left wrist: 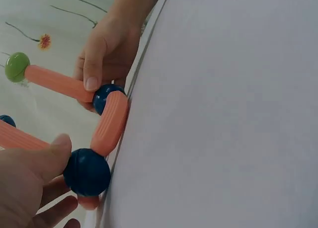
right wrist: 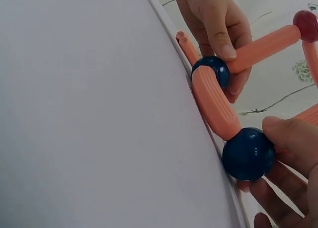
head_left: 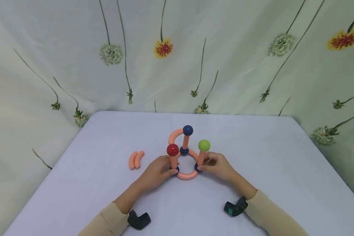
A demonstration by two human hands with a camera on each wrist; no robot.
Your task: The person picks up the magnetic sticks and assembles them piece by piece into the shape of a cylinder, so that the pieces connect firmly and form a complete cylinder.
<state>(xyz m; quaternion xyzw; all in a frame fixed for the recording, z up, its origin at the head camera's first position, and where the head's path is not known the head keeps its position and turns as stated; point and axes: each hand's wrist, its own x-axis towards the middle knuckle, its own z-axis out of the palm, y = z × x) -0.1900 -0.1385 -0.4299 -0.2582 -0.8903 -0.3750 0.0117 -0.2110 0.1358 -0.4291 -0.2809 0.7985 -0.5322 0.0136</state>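
A magnetic stick-and-ball frame stands on the table, its base a ring of orange curved sticks (head_left: pixel 187 176) joined by dark blue balls (head_left: pixel 184 150). My left hand (head_left: pixel 157 172) pinches the foot of the upright stick (head_left: pixel 173 161) topped by a red ball (head_left: pixel 172 149), thumb at the blue ball (left wrist: pixel 87 172) below. With thumb and fingers, my right hand (head_left: pixel 219 166) grips the lower end of another upright stick (right wrist: pixel 266 48), capped by a green ball (head_left: pixel 204 145). At the back rises a third upright with a blue ball (head_left: pixel 187 130) on top; a curved stick (head_left: pixel 175 135) arches from it towards the red ball.
Two loose orange curved sticks (head_left: pixel 134 160) lie side by side left of the frame on the white table (head_left: pixel 76 196). Behind the table hangs a flower-printed cloth (head_left: pixel 230 49). A black tracker (head_left: pixel 139 220) sits by the left wrist, another (head_left: pixel 236 207) by the right.
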